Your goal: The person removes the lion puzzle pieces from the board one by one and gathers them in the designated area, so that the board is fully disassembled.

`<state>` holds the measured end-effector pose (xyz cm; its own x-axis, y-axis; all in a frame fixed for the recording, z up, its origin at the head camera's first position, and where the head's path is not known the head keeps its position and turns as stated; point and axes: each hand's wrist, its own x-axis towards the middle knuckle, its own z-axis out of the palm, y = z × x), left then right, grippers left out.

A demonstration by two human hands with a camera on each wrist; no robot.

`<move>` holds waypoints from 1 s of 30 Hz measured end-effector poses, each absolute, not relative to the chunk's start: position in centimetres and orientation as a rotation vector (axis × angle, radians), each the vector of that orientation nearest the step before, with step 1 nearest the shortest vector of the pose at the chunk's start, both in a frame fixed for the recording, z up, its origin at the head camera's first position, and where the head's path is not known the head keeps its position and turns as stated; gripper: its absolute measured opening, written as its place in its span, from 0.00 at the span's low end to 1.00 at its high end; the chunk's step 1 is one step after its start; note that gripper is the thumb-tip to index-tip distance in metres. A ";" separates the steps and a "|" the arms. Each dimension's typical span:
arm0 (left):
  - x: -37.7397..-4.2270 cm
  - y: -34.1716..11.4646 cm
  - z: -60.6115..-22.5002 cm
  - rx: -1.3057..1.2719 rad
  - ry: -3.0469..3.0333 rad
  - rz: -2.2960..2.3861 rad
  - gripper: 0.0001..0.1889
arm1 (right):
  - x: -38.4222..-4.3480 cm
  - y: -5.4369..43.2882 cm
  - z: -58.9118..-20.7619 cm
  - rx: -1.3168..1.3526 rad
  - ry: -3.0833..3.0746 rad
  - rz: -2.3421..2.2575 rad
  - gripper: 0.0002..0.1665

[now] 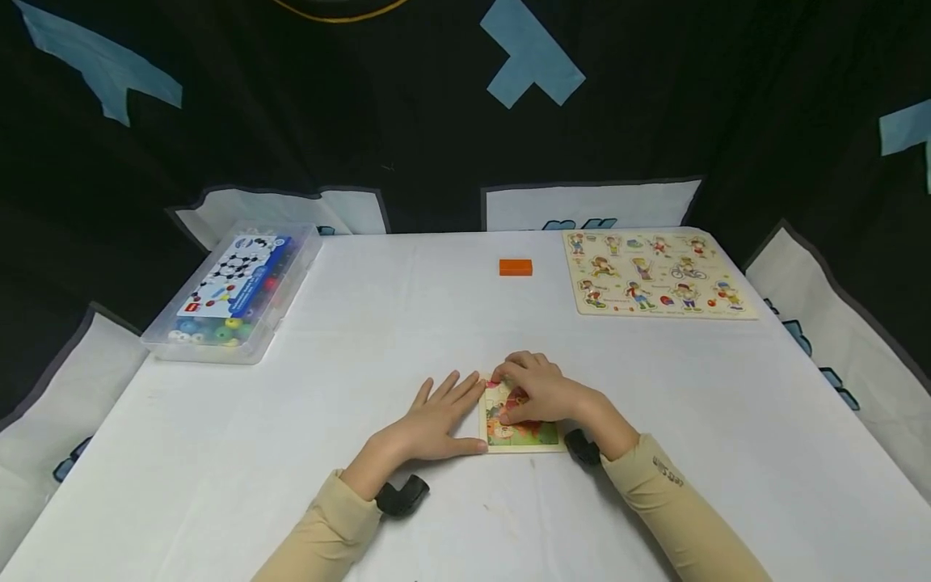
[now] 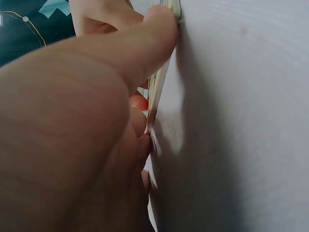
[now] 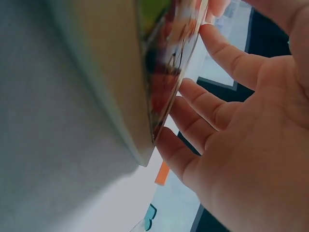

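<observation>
A small wooden picture puzzle (image 1: 516, 439) in a pale frame lies flat near the table's front middle. My left hand (image 1: 432, 424) rests at its left side, fingers spread and straight, with the thumb on the near left corner. In the left wrist view, that thumb (image 2: 149, 46) touches the puzzle's edge. My right hand (image 1: 541, 392) arches over the puzzle from the right and hides part of the picture. The right wrist view shows its gently bent fingers (image 3: 227, 58) touching the picture face; no loose piece shows between them.
An orange block (image 1: 516, 267) lies farther back on the white table (image 1: 393, 315). At the back right is a larger wooden board (image 1: 662, 275) with figures. A clear plastic case (image 1: 233, 291) of coloured balls sits at the left edge. Dark curtains hang behind.
</observation>
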<state>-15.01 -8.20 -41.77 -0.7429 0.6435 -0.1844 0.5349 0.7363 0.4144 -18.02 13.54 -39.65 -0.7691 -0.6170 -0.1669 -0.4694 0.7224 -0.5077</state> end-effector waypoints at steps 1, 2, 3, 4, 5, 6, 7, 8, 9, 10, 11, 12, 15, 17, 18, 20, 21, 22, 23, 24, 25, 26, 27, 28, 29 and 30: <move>-15.0 -8.2 -41.8 0.918 2.623 0.489 0.45 | -18.0 13.5 -39.6 -0.838 2.605 -0.647 0.29; -15.0 -8.2 -41.8 0.917 2.624 0.489 0.45 | -18.0 13.4 -39.6 -0.828 2.608 -0.652 0.28; -15.0 -8.2 -41.8 0.919 2.625 0.492 0.45 | -18.0 13.4 -39.6 -0.816 2.612 -0.660 0.27; -15.0 -8.2 -41.8 0.919 2.625 0.494 0.45 | -17.9 13.3 -39.5 -0.798 2.614 -0.669 0.26; -14.9 -8.3 -41.7 0.918 2.625 0.495 0.45 | -17.9 13.2 -39.4 -0.781 2.617 -0.680 0.26; -14.9 -8.3 -41.7 0.921 2.624 0.494 0.45 | -17.9 13.1 -39.4 -0.758 2.621 -0.684 0.26; -14.9 -8.3 -41.7 0.924 2.621 0.496 0.44 | -17.8 13.0 -39.3 -0.734 2.626 -0.689 0.26; -14.9 -8.3 -41.7 0.930 2.619 0.497 0.43 | -17.8 12.9 -39.3 -0.711 2.632 -0.685 0.25; -14.9 -8.3 -41.6 0.937 2.615 0.500 0.42 | -17.8 12.8 -39.3 -0.691 2.638 -0.682 0.25; -14.8 -8.3 -41.6 0.943 2.609 0.503 0.41 | -17.7 12.7 -39.2 -0.674 2.642 -0.681 0.25; -14.8 -8.3 -41.5 0.949 2.604 0.506 0.40 | -17.8 12.7 -39.2 -0.662 2.647 -0.674 0.25; -14.8 -8.3 -41.4 0.955 2.599 0.510 0.38 | -17.8 12.6 -39.2 -0.652 2.647 -0.671 0.25; -14.8 -8.3 -41.3 0.963 2.584 0.517 0.35 | -18.0 12.6 -39.1 -0.630 2.619 -0.683 0.26; -14.8 -8.3 -41.2 0.962 2.580 0.522 0.34 | -18.2 12.7 -39.2 -0.611 2.576 -0.720 0.26; -14.7 -8.3 -41.2 0.962 2.578 0.526 0.33 | -18.3 12.7 -39.2 -0.601 2.551 -0.743 0.26; -14.7 -8.3 -41.2 0.962 2.576 0.530 0.33 | -18.4 12.8 -39.2 -0.581 2.506 -0.787 0.26; -14.7 -8.3 -41.2 0.962 2.575 0.535 0.33 | -18.4 12.8 -39.2 -0.576 2.491 -0.800 0.26; -14.7 -8.3 -41.3 0.963 2.575 0.537 0.33 | -18.5 12.8 -39.2 -0.573 2.480 -0.813 0.26; -14.7 -8.3 -41.3 0.964 2.576 0.540 0.33 | -18.5 12.8 -39.2 -0.572 2.475 -0.818 0.26; -14.7 -8.3 -41.3 0.966 2.577 0.541 0.32 | -18.5 12.8 -39.3 -0.570 2.474 -0.819 0.26; -14.7 -8.3 -41.2 0.968 2.578 0.542 0.32 | -18.5 12.8 -39.3 -0.571 2.475 -0.820 0.27; -14.7 -8.3 -41.2 0.970 2.579 0.543 0.32 | -18.5 12.9 -39.3 -0.574 2.477 -0.820 0.27; -14.7 -8.2 -41.2 0.969 2.579 0.547 0.32 | -18.5 12.9 -39.3 -0.580 2.479 -0.823 0.27; -14.7 -8.3 -41.2 0.973 2.579 0.552 0.32 | -18.5 12.9 -39.3 -0.586 2.480 -0.828 0.27; -14.7 -8.2 -41.2 0.974 2.578 0.556 0.32 | -18.5 13.0 -39.3 -0.604 2.481 -0.830 0.26; -14.7 -8.2 -41.2 0.978 2.577 0.558 0.32 | -18.6 13.0 -39.3 -0.621 2.482 -0.834 0.25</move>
<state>-14.70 -8.24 -41.17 -0.7109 0.6843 -0.1621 0.5559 0.6880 0.4665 -18.56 13.01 -39.30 -0.7988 -0.5397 -0.2657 -0.2696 0.7160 -0.6440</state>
